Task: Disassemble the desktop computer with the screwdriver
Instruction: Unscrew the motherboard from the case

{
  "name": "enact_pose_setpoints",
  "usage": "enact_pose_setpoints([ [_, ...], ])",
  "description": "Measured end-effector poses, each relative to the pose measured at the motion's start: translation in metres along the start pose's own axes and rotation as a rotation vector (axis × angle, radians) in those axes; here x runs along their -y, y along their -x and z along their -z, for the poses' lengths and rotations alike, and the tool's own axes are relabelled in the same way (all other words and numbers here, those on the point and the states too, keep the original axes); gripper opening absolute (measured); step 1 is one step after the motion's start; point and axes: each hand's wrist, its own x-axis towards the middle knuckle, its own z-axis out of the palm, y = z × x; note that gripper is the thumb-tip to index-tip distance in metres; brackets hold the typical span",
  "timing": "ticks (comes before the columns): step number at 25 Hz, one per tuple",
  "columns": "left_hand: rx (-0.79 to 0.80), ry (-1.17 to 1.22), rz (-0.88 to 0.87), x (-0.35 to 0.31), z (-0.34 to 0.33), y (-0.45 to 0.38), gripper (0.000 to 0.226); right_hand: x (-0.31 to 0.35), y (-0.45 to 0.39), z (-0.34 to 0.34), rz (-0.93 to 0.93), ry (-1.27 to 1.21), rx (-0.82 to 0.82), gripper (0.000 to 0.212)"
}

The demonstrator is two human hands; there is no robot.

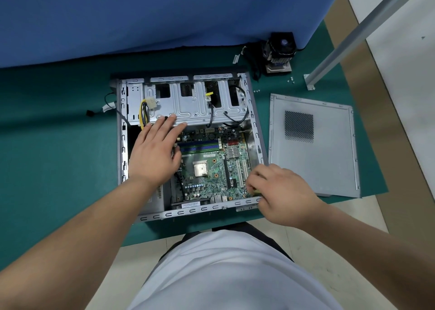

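Grey steel side panel (313,144) and black fan cooler (280,52) off; green motherboard (211,166) remains; left hand (156,151) flat, fingers spread, on the open grey metal computer case (188,213); right hand (280,192) pinches a small yellowish item, identity unclear

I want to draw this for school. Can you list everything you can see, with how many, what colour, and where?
computer case: one, silver, open, middle of the mat
motherboard: one, green, inside the case
cables: a bundle, yellow and black, inside the case, far left
side panel: one, grey, flat on the mat right of the case
cooler fan: one, black, far right on the mat
screws: a few, silver, near the fan
mat: one, green
left hand: open, fingertips on the drive cage
right hand: fingers curled around something small and yellowish, hard to tell what, near right corner
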Motion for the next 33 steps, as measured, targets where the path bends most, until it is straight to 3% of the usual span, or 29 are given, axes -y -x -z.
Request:
enact_pose_setpoints([
  [3,-0.003,0.003,-0.001,0.000,0.000,0.000,0.065,0.003,-0.002,-0.001,-0.148,-0.017,-0.069,0.039],
  [6,-0.005,0.010,-0.003,0.000,0.000,0.000,0.064,-0.001,-0.005,-0.004,-0.041,-0.058,-0.039,0.025],
  [7,-0.007,0.012,-0.003,0.000,0.000,0.000,0.064,-0.001,-0.005,-0.005,-0.031,-0.079,-0.015,0.031],
  [11,-0.004,0.012,-0.005,0.001,-0.001,0.000,0.064,0.004,-0.003,-0.009,-0.162,-0.018,-0.098,0.030],
  [16,-0.011,0.007,-0.001,0.002,-0.003,0.000,0.063,0.006,0.001,-0.012,-0.065,0.034,-0.096,0.030],
  [19,-0.023,0.008,-0.004,0.002,-0.003,0.000,0.063,0.008,0.001,-0.012,-0.184,-0.013,-0.112,0.031],
  [23,-0.029,0.007,-0.003,0.002,-0.004,-0.001,0.064,0.007,0.000,-0.013,-0.090,0.014,-0.094,0.028],
  [29,-0.029,0.001,-0.005,0.004,-0.006,-0.001,0.065,0.009,0.000,-0.011,-0.126,0.073,-0.117,0.022],
  [33,-0.031,-0.001,-0.007,0.004,-0.006,-0.001,0.065,0.008,0.001,-0.010,-0.146,0.098,-0.128,0.033],
])
